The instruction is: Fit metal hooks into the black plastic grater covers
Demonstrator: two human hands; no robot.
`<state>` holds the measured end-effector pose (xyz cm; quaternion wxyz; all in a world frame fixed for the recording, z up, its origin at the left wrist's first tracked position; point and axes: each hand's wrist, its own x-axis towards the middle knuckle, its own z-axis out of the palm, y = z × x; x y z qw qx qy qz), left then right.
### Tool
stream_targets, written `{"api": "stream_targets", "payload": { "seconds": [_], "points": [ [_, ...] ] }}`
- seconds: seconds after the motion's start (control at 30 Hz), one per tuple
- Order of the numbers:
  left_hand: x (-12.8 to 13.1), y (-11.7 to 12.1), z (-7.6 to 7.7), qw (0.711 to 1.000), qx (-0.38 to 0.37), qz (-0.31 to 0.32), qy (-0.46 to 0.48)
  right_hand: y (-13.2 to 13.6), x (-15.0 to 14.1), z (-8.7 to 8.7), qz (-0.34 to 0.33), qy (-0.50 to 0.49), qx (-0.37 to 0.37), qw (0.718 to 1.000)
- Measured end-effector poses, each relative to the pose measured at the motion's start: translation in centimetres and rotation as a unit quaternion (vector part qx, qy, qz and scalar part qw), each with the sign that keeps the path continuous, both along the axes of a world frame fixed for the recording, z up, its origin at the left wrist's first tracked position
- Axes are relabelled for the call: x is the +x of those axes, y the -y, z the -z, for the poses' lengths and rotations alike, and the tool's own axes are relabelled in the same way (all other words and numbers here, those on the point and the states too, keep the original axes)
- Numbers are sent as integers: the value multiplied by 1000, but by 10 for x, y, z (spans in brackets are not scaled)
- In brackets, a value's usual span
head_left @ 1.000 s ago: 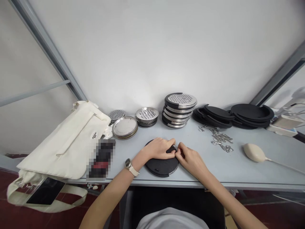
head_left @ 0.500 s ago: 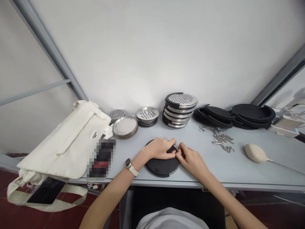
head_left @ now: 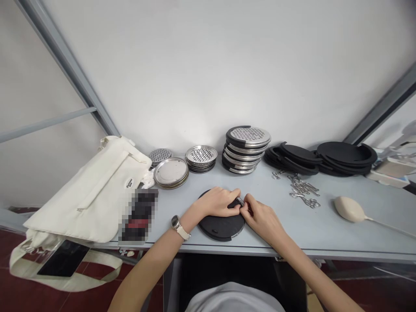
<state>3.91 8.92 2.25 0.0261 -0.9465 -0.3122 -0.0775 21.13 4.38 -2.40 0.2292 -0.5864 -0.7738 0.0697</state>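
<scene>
Left hand [head_left: 218, 203] unmoved, matte black disc [head_left: 224, 227]

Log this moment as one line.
left hand: holding black disc | right hand: at metal piece, disc edge | nearby: grater stack, metal clips

1. Head cam, my feed: L grip [head_left: 221, 203] lies over a blk disc [head_left: 219, 227] on the gray desk [head_left: 286, 234], thumb & index around a small metal bit [head_left: 240, 201] nr the rim; can't tell how tight.
2. R grip [head_left: 261, 217]: thumb & fingertips pinched tog. at that bit.
3. Behind, L to R: plain metal discs [head_left: 170, 171], grater discs [head_left: 201, 155], blk-framed grater stack [head_left: 248, 149], blk trays [head_left: 300, 152].
4. Metal hooks [head_left: 302, 187] in front of trays; cream obj. [head_left: 349, 209] w/ cord farther R.
5. Far L: white bag [head_left: 97, 190].
</scene>
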Motion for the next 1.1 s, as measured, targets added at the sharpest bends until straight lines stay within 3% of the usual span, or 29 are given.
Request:
{"api": "stream_targets", "payload": {
  "seconds": [0.17, 0.63, 0.9, 1.1],
  "points": [
    [0, 1, -1, 1000, -16, -5, 2, 0, 0, 0, 3, 10, 12, 1000],
    [-1, -2, 2, 999, -30, 15, 14, 4, 4, 7, 33, 94, 137, 986],
    [-2, -3, 2, 1000, -11, 5, 6, 4, 2, 1, 23, 10, 84, 996],
    [-2, -3, 4, 1000, 2, 10, -4, 1, 4, -2, -34, -56, -3, 998]
  ]
}}
